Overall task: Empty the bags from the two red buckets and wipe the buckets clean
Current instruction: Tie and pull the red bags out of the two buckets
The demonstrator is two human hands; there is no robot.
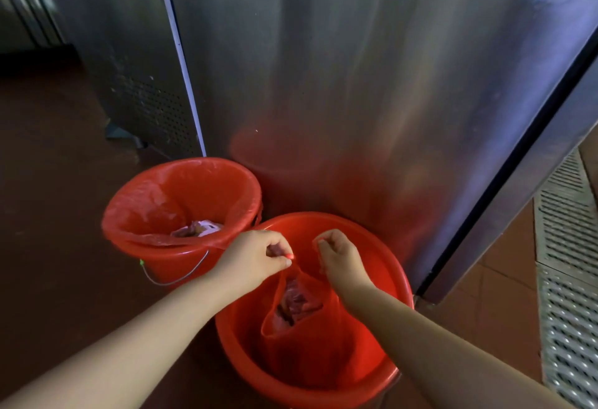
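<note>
1. Your two bare forearms reach in from the bottom edge, over the near red bucket [246, 366], which stands on the dark red floor [48, 214] closest to you.
2. Inside that near bucket sits a red plastic bag [301, 337], its rim pulled off the bucket's edge and gathered upward, with pinkish scraps showing through the bag's open mouth.
3. Your left hand [255, 255] pinches one corner of the bag's top edge between thumb and fingertips, the fingers curled over it.
4. Your right hand [336, 255] is curled likewise and pinches the opposite part of the bag's top edge, so that the plastic stretches down from both hands into the bucket.
5. The two hands are near each other but apart, both above the far half of the near bucket.
6. Just beyond and to the left stands the second red bucket [174, 256], close beside the first; whether their rims touch you cannot tell.
7. Its red liner bag [145, 201] is still folded over the rim, and some pale and pinkish waste lies at the bottom.
8. A wire handle [181, 277] hangs down the front of that second bucket.
9. Behind both buckets rises a stainless steel cabinet [356, 85], reflecting them in red.
10. A metal floor grate [566, 263] runs along the right edge.
</note>
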